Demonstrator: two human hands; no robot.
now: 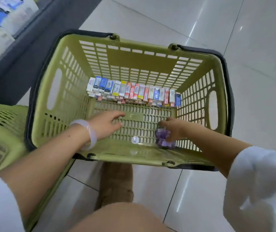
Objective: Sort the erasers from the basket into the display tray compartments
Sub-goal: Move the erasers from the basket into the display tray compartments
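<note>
1. Reaching into the green slotted plastic basket (70, 91), the left hand (108, 122) hovers with fingers spread, holding nothing.
2. Right hand (175, 129) curls its fingers on a clear container of purple erasers (163, 140), partly hidden.
3. Boxed erasers (134, 92) line the far wall.

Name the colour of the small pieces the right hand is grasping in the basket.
Purple, inside a clear wrapper held by the right hand; the head view shows it.
</note>
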